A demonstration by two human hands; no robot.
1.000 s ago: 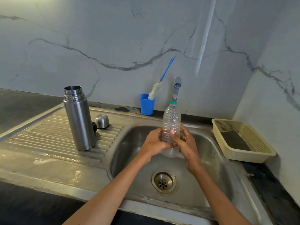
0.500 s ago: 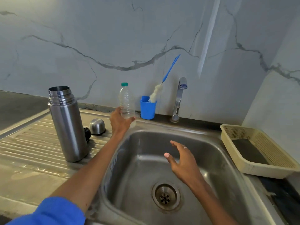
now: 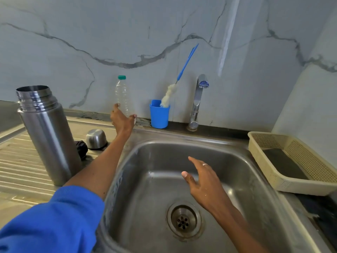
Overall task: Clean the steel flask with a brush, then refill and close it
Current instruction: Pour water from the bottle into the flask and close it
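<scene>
Steel flask (image 3: 47, 132) uncapped, left hand (image 3: 121, 119) holding plastic bottle (image 3: 123, 97)

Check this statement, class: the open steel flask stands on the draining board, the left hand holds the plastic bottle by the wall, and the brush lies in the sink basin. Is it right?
One detail is wrong. The brush does not lie in the sink; it stands in the blue cup by the tap, as the head view shows. The steel flask, left hand and plastic bottle are as stated.
</scene>
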